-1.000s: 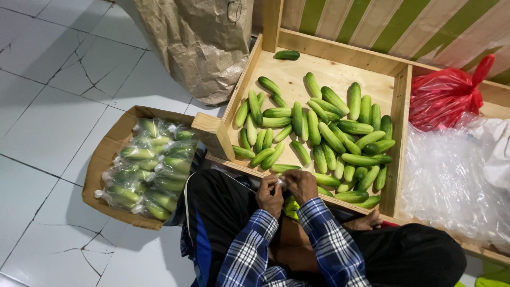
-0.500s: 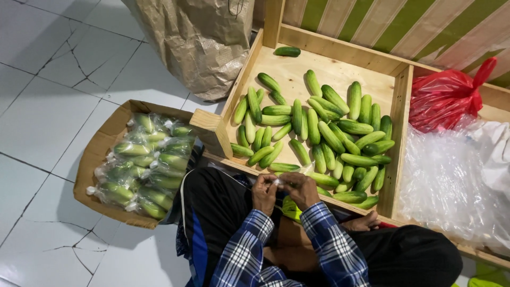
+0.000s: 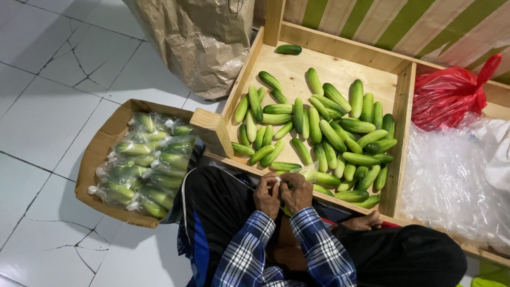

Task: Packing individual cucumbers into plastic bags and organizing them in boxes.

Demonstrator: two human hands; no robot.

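nearest the camera, two plaid sleeves (image 3: 276, 250) run up to the hands, which meet over the person's lap. the left hand (image 3: 267, 195) and the right hand (image 3: 296, 192) are both curled in, fingers pinched together on the twisted top of a clear plastic bag (image 3: 304, 172) with pale green cucumbers inside; the two hands touch each other at the knuckles. the bag sits just past the fingertips, against the near rim of the wooden tray (image 3: 404, 106), and most of it is hidden by the hands.

to the left, on the tiled floor (image 3: 48, 106), a cardboard box (image 3: 98, 154) lies open, filled with bagged cucumbers (image 3: 146, 165) packed side by side.

beyond the hands, the tray holds a spread of loose cucumbers (image 3: 324, 127), thickest toward its right wall, with a single dark cucumber (image 3: 288, 49) apart at the far edge. right of the tray's wall lies a heap of clear plastic bags (image 3: 451, 180), and a knotted red plastic bag (image 3: 449, 93) behind it.

farthest off, a crumpled brown paper sack (image 3: 202, 37) stands on the floor at the tray's far left corner, beside a green and cream striped wall (image 3: 404, 26).
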